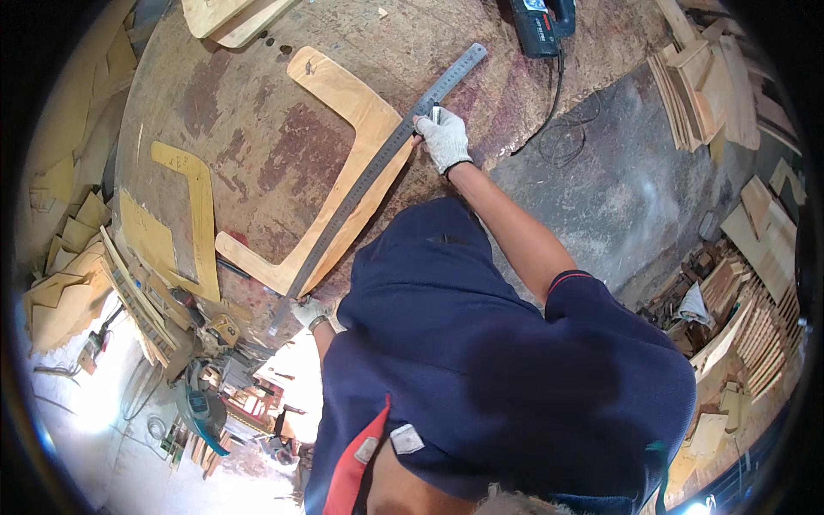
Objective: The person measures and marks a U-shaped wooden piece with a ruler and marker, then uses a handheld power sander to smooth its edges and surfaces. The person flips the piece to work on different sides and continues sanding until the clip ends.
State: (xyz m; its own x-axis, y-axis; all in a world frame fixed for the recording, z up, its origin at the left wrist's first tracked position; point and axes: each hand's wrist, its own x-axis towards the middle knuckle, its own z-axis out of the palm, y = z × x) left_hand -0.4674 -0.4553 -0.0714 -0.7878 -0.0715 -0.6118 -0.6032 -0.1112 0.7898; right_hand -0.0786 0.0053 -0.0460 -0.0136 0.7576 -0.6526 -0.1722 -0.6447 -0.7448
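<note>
A long steel ruler [365,182] lies slantwise along a flat, pale wooden piece [378,116] shaped like a wide bracket with two arms. My right hand [444,139], in a white knitted glove, is closed at the ruler's upper part, by the wood's right edge. A small dark-tipped thing shows at its fingers, too small to name. Down at the ruler's lower end, my left hand [308,312], gloved too, grips by the ruler and the wood's corner; its fingers are partly hidden.
A thin yellowish bracket-shaped template [204,219] lies on the worn tabletop [249,112] to the left. A corded power tool [536,30] sits at the far right. Cut wooden pieces [227,19] lie at the far edge. Stacked boards [687,94] stand at right; tools and offcuts crowd the lower left.
</note>
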